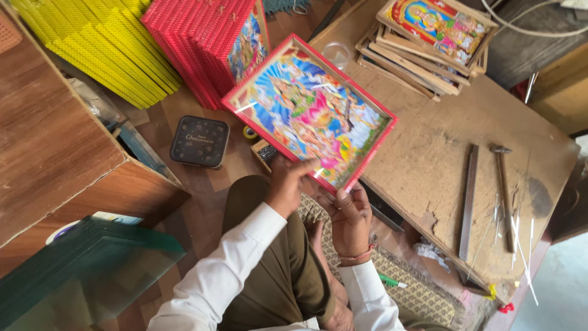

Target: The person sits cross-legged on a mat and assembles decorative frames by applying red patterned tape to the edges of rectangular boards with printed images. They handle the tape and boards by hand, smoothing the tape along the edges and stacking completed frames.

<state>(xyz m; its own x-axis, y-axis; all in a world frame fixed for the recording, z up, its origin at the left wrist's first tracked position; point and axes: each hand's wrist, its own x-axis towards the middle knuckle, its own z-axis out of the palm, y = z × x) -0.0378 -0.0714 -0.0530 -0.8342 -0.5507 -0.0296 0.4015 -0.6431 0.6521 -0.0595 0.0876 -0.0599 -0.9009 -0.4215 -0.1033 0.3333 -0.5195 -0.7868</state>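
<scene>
Both hands gripping red-framed picture [309,113], tilted above worn table [441,165]: left hand [288,184] pinching near edge, right hand [350,217] clasping corner. Inspection step, seemingly; next move needs steady grip.

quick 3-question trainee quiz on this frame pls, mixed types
1. True or false: both hands hold the red-framed picture.
2. Which tool lies on the wooden board, right of the flat metal bar? A) hammer B) pliers C) saw
3. Fill in: the stack left of the red frames is coloured ____.

Key:
1. True: the left hand and right hand both grip its near edge.
2. A, the hammer.
3. Yellow: the yellow frames.
</scene>
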